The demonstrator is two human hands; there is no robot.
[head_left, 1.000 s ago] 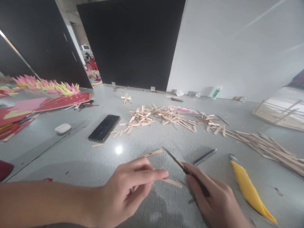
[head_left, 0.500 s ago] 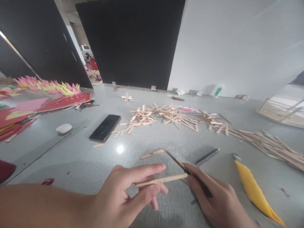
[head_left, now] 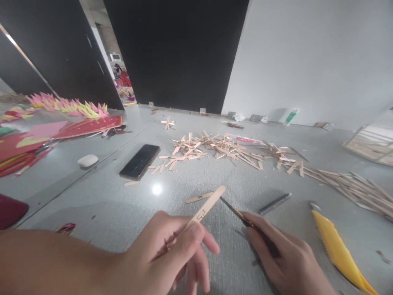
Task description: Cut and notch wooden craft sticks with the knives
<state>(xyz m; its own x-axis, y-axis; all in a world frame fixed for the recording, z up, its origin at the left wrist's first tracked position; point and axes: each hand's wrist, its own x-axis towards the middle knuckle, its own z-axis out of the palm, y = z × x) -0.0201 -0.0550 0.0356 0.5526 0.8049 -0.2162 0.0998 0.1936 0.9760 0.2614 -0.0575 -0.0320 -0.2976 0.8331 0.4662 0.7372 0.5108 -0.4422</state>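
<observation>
Nearest the viewer, the left hand [head_left: 172, 250] enters from the lower left, wrist low, thumb uppermost. Its fingers grip a marked stick [head_left: 208, 205] between thumb and index finger; the remaining fingers curve loosely beneath. The right hand [head_left: 279, 254] enters from the lower right, knuckles up, its fingers closed around the handle of a slim knife [head_left: 233, 211]. The blade extends forward and left.

The marked stick is located above the surface [head_left: 107, 213], between the hands. Its long axis runs diagonally, from the left hand toward the far right; the rounded free end faces away from the person, and the near end is hidden in the grip. A dark stepped outline shows on its upper face. The blade tip lies just beside the free end; contact cannot be determined.

Directly behind, a second stick [head_left: 196, 198] lies flat, its right end partly covered by the marked stick. To the right are a pen [head_left: 274, 203] and a yellow-wrapped tool [head_left: 337, 246]. Farther left lie a phone [head_left: 140, 162] and a white case [head_left: 87, 160]. Beyond, a loose pile of sticks [head_left: 215, 149] spreads across the middle, before a black panel [head_left: 178, 53].
</observation>
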